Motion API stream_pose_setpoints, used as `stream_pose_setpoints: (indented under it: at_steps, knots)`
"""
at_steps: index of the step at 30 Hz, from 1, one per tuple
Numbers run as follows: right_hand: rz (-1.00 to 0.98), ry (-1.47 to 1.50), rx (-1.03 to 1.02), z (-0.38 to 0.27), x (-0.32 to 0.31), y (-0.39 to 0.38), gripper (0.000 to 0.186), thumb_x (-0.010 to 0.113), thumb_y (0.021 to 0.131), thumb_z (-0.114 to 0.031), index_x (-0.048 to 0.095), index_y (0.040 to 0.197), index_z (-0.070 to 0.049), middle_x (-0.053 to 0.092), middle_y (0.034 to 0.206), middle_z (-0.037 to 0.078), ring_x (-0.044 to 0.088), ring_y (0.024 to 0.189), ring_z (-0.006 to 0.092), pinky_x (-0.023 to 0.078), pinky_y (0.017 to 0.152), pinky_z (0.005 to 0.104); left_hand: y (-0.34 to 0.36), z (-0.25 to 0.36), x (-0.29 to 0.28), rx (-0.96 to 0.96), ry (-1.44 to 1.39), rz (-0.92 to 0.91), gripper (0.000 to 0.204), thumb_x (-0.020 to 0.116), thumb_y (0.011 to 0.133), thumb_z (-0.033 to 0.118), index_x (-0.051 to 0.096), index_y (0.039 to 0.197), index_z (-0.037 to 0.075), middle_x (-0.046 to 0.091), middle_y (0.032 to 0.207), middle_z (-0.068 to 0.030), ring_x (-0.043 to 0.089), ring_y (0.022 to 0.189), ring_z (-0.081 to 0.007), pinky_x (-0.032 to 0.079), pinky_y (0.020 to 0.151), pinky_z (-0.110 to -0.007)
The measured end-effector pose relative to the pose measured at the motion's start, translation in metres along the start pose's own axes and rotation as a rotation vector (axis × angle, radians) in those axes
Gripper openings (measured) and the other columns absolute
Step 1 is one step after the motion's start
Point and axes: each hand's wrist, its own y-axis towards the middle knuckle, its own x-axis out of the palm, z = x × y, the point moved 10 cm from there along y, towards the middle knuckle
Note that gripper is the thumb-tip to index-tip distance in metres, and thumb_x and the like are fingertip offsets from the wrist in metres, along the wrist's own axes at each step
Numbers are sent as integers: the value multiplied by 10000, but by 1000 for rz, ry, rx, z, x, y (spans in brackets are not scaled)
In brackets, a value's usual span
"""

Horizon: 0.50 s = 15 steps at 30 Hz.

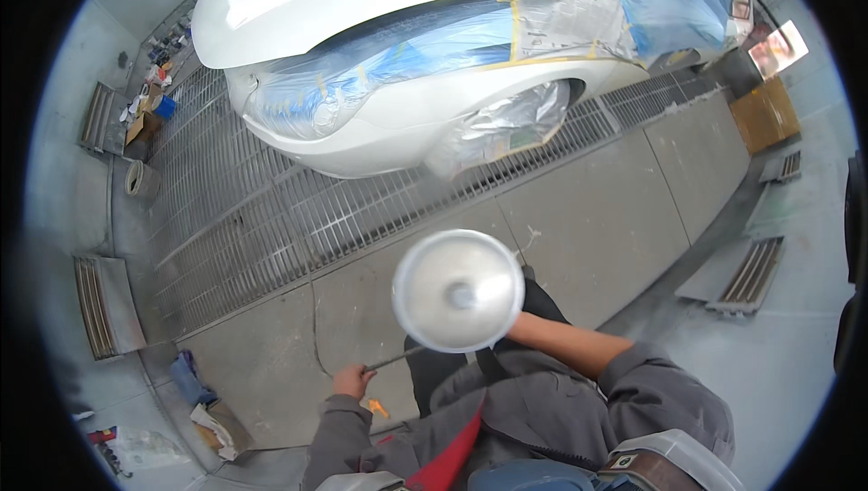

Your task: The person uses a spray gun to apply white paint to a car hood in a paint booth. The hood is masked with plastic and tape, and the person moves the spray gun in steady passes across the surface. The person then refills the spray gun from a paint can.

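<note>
My left hand (351, 381) is closed on a thin dark hose (395, 361) at lower centre, left of a round silver-lidded cup (438, 283). My right hand (520, 328) reaches behind that cup; its fingers and whatever they grip are hidden. Beyond them stands a white car (362, 146) with blue and clear plastic sheeting (434, 39) taped on it, and crumpled silvery covering (511, 125) over the wheel.
The car stands over metal floor grating (217, 211) beside concrete slabs (615, 193). Boxes and containers (145, 125) line the left wall, with louvred vents (104, 306) low on it. A cardboard sheet (764, 116) leans at the right, near another vent (741, 274).
</note>
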Motion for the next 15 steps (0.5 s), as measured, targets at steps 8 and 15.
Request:
stream_pose_setpoints:
  at_steps: [8, 15]
  knots:
    - [-235, -135, -86, -192, 77, 72, 667, 759, 816, -46, 565, 1454, -71, 666, 1351, 219, 657, 1193, 458, 573, 975, 474, -41, -45, -170, -85, 33, 72, 362, 790, 931, 459, 797, 997, 104, 749, 922, -190, 703, 873, -434, 544, 761, -543]
    - [-479, -239, -132, -206, 157, 122, 681, 740, 807, -93, 554, 1462, -96, 683, 1303, 193, 680, 1115, 456, 579, 908, 506, -63, -95, -221, -128, -64, 143, 359, 774, 940, 472, 804, 1017, 123, 751, 915, -185, 706, 871, -429, 546, 758, -539]
